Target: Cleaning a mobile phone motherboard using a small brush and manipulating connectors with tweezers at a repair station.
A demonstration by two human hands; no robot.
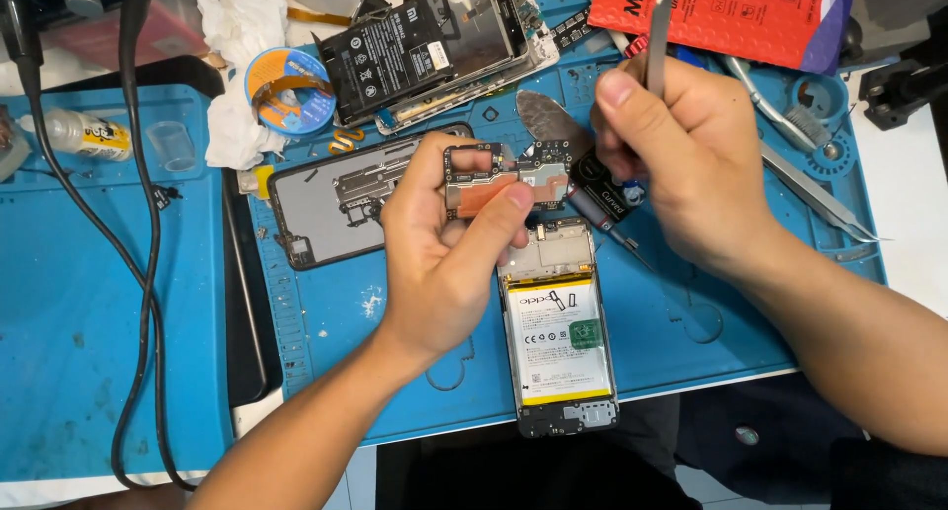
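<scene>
Far to the left of the left hand (444,258), a small glue bottle (87,135) with a yellow label lies on a blue silicone mat (69,313), and black cables (148,273) loop across it. Nearer that hand, up and to its left, crumpled white tissue (232,76) sits beside a blue spool of copper braid (288,92). Just left of the hand lies a dark phone back frame (341,199) with grey metal shields.

The left hand is curled shut around a small circuit board (499,179), thumb across its copper-coloured patch and fingers behind, holding it up above the desk (918,204). Directly below the board, just right of the wrist, an opened phone (558,332) lies flat, its white and yellow battery showing. Above the hands rests a second opened phone (434,51) with a black battery.

The right hand (691,164) is closed in a pinch on slim metal tweezers (657,46), whose upper end points away; the tips are hidden behind the board. Beyond that hand lies a red printed packet (721,16); to its right, another pair of tweezers (820,199) lies on a second blue mat (691,313), which is smooth with moulded trays.
</scene>
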